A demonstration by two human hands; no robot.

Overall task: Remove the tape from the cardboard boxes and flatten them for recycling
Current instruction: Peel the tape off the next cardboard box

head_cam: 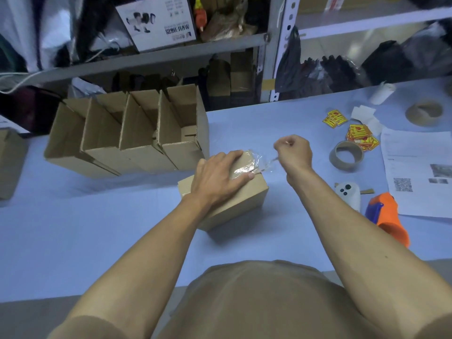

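A small closed cardboard box (241, 201) sits on the blue table (97, 228) in the middle of the view. My left hand (217, 177) lies flat on its top with straight fingers, pressing it down. My right hand (294, 152) is raised just right of the box, its fingers curled round the end of a strip of clear tape (254, 162). The crumpled strip stretches from the box's top seam to that hand, partly lifted off the cardboard.
Several open cardboard boxes (137, 135) stand in a row at the back left. To the right lie two tape rolls (346, 155), yellow stickers (359, 137), a white device (348, 193), an orange tape dispenser (389, 218) and printed sheets (415, 172). Metal shelving (271, 57) stands behind the table.
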